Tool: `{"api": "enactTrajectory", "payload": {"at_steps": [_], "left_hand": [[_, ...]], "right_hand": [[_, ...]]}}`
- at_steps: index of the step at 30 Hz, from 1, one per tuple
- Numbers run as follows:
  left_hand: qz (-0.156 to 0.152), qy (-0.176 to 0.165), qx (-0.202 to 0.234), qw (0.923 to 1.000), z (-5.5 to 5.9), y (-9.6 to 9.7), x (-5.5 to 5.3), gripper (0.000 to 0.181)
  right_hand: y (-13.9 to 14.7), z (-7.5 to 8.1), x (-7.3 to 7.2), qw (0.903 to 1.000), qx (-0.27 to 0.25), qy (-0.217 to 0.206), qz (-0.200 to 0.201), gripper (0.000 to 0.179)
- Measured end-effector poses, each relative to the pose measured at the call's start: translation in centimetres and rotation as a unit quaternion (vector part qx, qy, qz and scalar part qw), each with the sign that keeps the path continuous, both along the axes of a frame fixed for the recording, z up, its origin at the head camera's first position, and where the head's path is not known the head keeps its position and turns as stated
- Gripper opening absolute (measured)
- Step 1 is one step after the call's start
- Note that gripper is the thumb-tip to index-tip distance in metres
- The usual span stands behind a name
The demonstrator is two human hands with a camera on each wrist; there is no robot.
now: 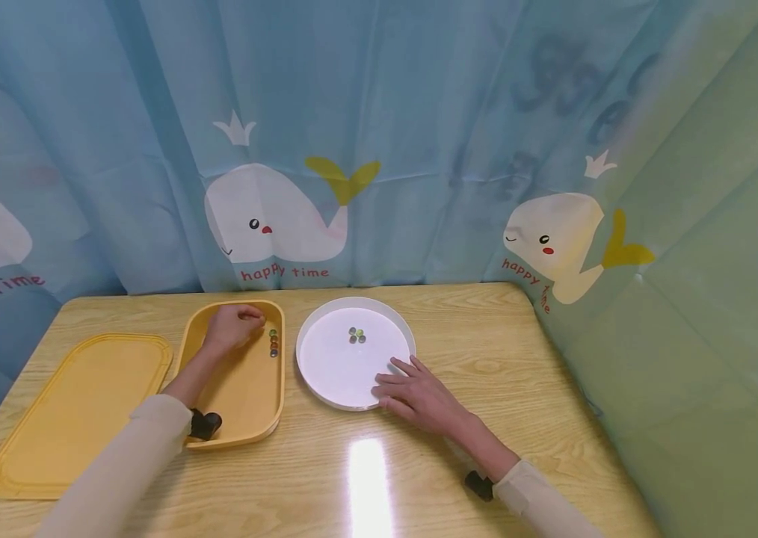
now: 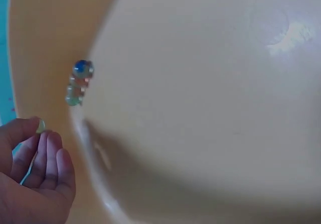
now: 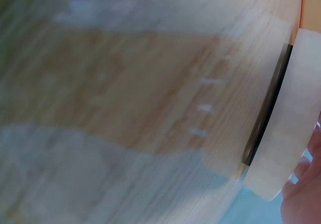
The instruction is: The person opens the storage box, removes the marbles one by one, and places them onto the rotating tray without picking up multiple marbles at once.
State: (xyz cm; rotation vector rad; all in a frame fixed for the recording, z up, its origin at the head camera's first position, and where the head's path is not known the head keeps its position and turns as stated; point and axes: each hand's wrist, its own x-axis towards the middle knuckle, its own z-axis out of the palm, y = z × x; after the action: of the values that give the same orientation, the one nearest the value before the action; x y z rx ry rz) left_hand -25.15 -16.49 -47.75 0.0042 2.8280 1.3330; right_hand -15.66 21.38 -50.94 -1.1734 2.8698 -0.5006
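My left hand (image 1: 232, 329) is over the far end of a deep yellow tray (image 1: 238, 403). In the left wrist view its thumb and fingers pinch a small clear greenish marble (image 2: 41, 126). Several coloured marbles (image 1: 274, 344) lie in a row along the right inner side of that tray, close by the hand. My right hand (image 1: 422, 396) rests with spread fingers on the near right rim of a round white tray (image 1: 325, 370). A small cluster of marbles (image 1: 356, 336) sits on the white tray's floor. The right wrist view shows the tray's outer wall (image 3: 286, 123) beside the fingers.
A flat yellow tray (image 1: 83, 418) lies at the left of the wooden table (image 1: 487, 336). Blue curtains (image 1: 419, 112) with printed whales hang behind the table, and a greenish one (image 1: 722, 336) stands along its right edge. Light glares on the tabletop at the front.
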Motion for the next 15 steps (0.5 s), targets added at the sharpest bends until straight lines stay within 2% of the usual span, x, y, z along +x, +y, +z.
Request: {"api": "enactTrajectory", "payload": {"at_steps": [15], "left_hand": [[0.011,0.005,0.005,0.9999,2.2,0.7,0.6,0.024]], "right_hand": [[0.0,0.1,0.1,1.0,0.0,-0.002,-0.001,0.035]]}}
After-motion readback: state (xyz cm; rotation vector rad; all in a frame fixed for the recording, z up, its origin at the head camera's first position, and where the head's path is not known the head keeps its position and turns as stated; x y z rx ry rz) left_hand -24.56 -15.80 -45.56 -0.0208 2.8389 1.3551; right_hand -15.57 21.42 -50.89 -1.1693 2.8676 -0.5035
